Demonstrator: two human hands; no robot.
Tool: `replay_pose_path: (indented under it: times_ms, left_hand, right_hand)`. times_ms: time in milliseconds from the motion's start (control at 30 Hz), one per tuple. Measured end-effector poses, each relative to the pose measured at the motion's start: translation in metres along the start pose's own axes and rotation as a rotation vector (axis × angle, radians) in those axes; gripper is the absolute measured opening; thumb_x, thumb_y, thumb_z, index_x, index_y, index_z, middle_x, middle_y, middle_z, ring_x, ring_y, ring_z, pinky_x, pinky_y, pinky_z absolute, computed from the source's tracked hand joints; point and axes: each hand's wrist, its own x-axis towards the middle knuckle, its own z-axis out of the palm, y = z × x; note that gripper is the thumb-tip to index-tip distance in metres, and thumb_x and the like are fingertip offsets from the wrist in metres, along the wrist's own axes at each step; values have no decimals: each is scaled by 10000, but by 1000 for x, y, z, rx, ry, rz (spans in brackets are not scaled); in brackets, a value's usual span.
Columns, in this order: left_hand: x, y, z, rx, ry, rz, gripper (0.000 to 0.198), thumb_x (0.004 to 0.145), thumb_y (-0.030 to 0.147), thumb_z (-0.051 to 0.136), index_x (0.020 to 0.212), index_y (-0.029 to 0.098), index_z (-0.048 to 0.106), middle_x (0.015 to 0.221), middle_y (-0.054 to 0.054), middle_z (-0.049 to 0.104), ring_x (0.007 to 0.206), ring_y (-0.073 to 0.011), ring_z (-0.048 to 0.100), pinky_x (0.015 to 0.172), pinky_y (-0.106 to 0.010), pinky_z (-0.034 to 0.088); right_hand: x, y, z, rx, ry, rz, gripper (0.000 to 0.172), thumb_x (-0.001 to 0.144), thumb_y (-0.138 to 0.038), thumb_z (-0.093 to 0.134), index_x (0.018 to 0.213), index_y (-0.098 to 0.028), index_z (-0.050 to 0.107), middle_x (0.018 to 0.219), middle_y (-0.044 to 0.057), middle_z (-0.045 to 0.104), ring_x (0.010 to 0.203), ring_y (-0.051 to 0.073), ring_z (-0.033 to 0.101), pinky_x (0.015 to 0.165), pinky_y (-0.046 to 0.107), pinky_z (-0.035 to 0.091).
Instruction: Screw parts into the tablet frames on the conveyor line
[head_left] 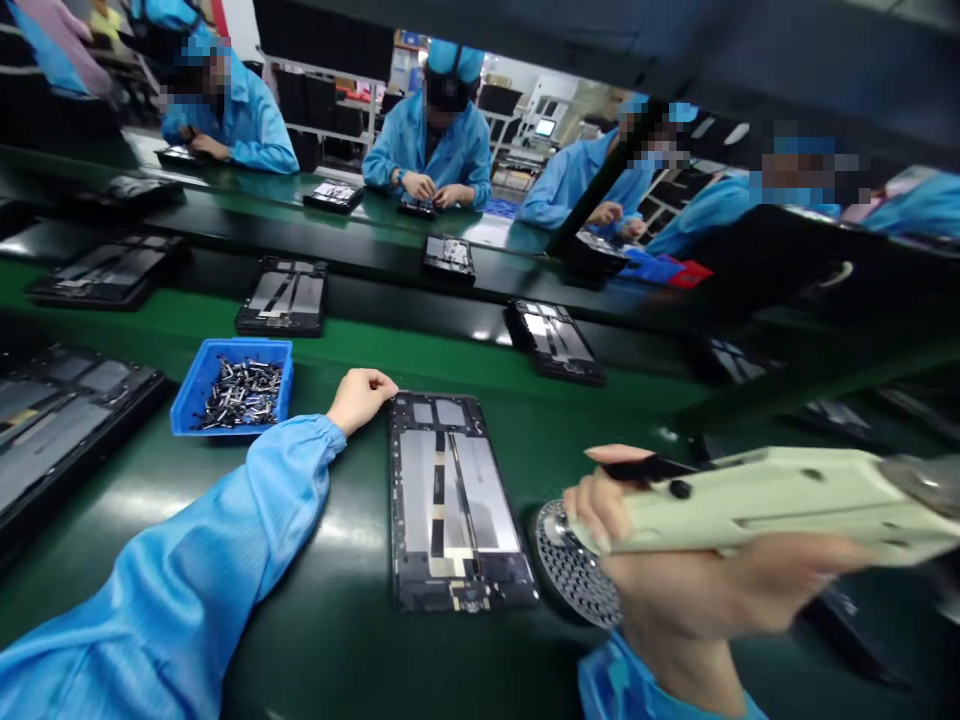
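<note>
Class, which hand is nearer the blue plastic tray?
Left. The left hand rests just right of the blue plastic tray, apart from it. The right hand, gripping a pale green tool, is farther right, beyond the tablet frame.

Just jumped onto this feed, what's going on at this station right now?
The right hand grips a pale green handheld tool above a round perforated metal disc. The left hand rests beside an open tablet frame on a green conveyor belt. A blue tray of small metal parts sits nearby, and a co-worker handles items across the line.
</note>
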Motion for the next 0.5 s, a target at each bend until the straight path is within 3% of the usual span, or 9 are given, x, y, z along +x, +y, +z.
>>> replay_pose_path:
  times_ms: [167, 300, 500]
  left_hand:
    - [2, -8, 3, 25, -20, 6, 112, 825, 140, 733, 716, 162, 737, 624, 6, 649, 560, -115, 554, 601, -222, 449]
    - [3, -5, 2, 18, -81, -17, 139, 851, 114, 721, 721, 150, 688, 617, 23, 624, 501, -91, 537, 537, -202, 443]
    - [11, -8, 3, -12, -181, -69, 176, 894, 150, 694, 721, 135, 666, 513, 34, 571, 445, -100, 567, 534, -204, 496]
  right_hand:
    - [31, 10, 57, 13, -92, -56, 820, 667, -966, 603, 882, -188, 748, 455, -33, 473, 368, 146, 417, 412, 312, 375]
    - [70, 36, 98, 70, -187, -64, 763, 700, -939, 593, 906, -215, 714, 459, -63, 455, 361, 143, 426, 413, 311, 407]
    - [116, 90, 153, 81, 4, -136, 781, 729, -946, 525, 828, -189, 688, 411, -79, 446, 335, 111, 421, 426, 283, 442]
